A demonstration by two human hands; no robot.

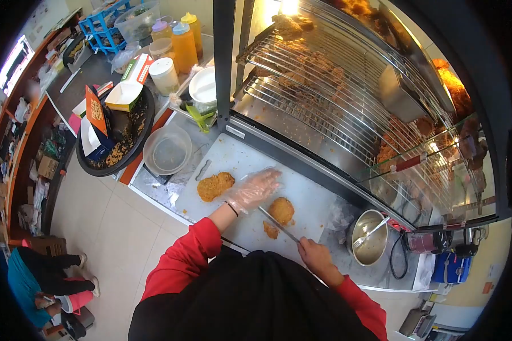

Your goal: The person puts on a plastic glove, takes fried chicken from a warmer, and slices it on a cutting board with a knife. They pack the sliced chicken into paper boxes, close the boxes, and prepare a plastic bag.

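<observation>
Right hand [316,256], fingers gripping a knife [279,224], cuts a breaded cutlet [280,210] mid-tabletop [313,193]; gloved left hand [255,189], fingers spread, hovers beside it.

White cutting board [301,193] on steel counter [153,187]. On board: two breaded cutlets, one whole [215,186], one partly cut [280,210] with small piece [271,230] beside. Steel pot [370,237] and clear bowl [166,150] on counter

We see bare cutting board [244,165] open between the two cutlets [215,186]. The warmer cabinet [301,153] walls off the far edge, the metal pot [370,244] blocks the right, a plastic bowl [167,150] the left.
</observation>
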